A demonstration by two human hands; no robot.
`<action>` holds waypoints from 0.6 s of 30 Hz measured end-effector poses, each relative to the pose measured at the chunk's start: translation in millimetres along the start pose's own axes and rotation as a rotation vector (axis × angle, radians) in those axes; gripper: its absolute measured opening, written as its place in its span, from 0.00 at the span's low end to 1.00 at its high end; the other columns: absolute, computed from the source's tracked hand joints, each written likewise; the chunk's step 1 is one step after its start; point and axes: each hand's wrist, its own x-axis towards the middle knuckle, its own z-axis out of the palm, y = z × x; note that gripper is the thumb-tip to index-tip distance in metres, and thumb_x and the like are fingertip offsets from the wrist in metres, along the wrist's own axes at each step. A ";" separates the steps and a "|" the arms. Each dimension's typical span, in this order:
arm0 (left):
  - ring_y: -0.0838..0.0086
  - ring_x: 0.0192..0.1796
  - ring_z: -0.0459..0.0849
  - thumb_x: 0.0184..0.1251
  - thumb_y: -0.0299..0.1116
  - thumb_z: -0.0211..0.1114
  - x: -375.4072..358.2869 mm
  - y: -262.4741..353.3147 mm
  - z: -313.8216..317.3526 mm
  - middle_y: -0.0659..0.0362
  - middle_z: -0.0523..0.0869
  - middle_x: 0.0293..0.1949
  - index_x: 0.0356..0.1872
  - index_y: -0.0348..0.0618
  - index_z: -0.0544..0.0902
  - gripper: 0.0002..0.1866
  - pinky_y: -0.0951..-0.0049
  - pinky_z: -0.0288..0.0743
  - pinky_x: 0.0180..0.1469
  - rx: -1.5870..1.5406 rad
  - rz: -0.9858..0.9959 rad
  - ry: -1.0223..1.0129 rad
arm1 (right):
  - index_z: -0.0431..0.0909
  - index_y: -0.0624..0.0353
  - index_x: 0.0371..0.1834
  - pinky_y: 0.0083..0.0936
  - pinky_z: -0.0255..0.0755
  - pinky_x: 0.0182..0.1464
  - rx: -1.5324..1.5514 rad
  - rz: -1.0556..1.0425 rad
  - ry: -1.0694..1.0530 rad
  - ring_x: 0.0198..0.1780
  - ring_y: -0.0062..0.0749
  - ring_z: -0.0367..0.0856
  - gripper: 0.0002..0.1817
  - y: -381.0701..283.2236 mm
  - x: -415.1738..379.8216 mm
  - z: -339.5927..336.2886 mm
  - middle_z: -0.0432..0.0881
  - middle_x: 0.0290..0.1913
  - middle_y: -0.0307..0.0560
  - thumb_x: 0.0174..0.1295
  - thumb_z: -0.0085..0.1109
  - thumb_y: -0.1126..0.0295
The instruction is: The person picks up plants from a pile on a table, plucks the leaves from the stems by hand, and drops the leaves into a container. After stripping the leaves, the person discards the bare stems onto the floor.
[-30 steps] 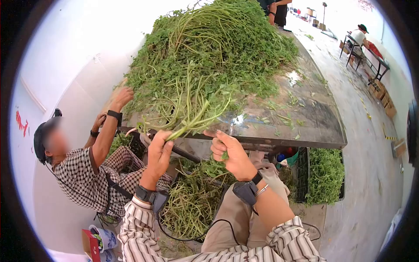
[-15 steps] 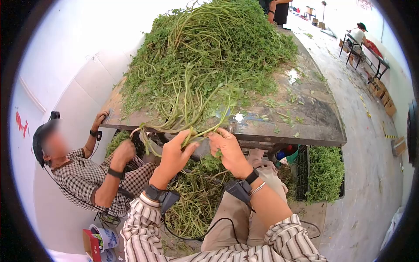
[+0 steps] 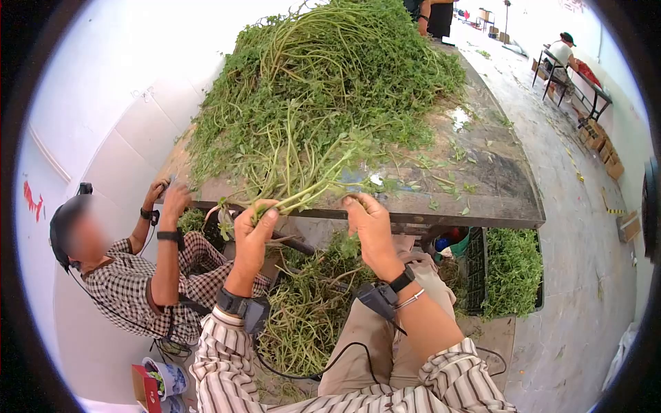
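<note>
My left hand (image 3: pixel 253 233) is closed around the lower ends of several green leafy stems (image 3: pixel 310 193), which point up and right over the table's front edge. Apart from it, my right hand (image 3: pixel 372 230) is pinched at the same edge, thumb and forefinger together; whatever is between them is too small to make out. Behind both hands a large heap of leafy green stems (image 3: pixel 330 82) covers much of the wooden table (image 3: pixel 482 172). Below my hands lies a pile of cut stems (image 3: pixel 303 323).
At the left sits a co-worker (image 3: pixel 131 275) in a checked shirt, one hand on the table edge. A black crate of greens (image 3: pixel 513 275) stands below right, beside a green container (image 3: pixel 454 244). A patterned bucket (image 3: pixel 169 378) is at lower left. Another person (image 3: pixel 561 55) sits far right.
My hands have moved apart, the left one slightly left with the stems, the right one slightly right. The co-worker's nearer hand has risen toward the table edge.
</note>
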 end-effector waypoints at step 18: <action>0.88 0.17 0.56 0.64 0.36 0.61 -5.9 2.4 -21.3 0.71 0.65 0.16 0.37 0.35 0.80 0.12 0.83 0.46 0.19 -0.010 0.036 0.022 | 0.75 0.62 0.54 0.26 0.72 0.47 -0.575 -0.477 0.042 0.43 0.28 0.80 0.17 -17.4 -4.0 -2.5 0.82 0.45 0.48 0.62 0.56 0.69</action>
